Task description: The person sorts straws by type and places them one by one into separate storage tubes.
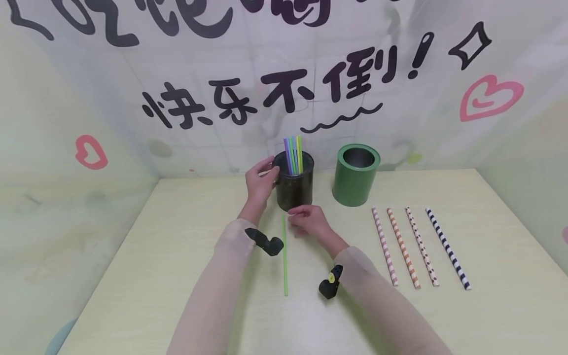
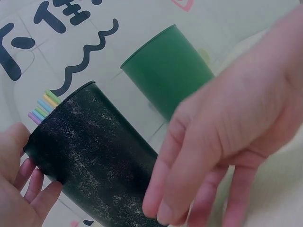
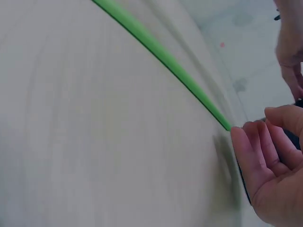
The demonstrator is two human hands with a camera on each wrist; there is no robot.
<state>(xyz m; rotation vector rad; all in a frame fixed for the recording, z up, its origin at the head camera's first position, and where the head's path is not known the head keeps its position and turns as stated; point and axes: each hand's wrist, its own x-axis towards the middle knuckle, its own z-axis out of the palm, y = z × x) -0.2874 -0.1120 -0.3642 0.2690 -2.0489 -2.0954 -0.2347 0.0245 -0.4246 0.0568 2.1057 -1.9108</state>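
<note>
Probably the green straw point(image 1: 285, 256) is light, stiff and slippery; pinching its near tip looks best. The right hand point(image 1: 308, 220) touches it with relaxed fingers, while the left hand point(image 1: 261, 180) grips the black cup point(image 1: 294, 185).

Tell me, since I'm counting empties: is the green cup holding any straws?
Empty, as far as shown: the green cup stands upright with nothing rising above its rim.

Pale cream table point(image 1: 488, 305) boxed in by 3 white sheet walls. Back wall point(image 1: 213, 138) printed with big black Chinese lettering point(image 1: 266, 96), an exclamation mark, a black wavy line point(image 1: 343, 120) and a diamond outline. Pink heart point(image 1: 488, 96) on the right, red heart point(image 1: 90, 153) on the left wall. Soft, even light, faint shadows
</note>
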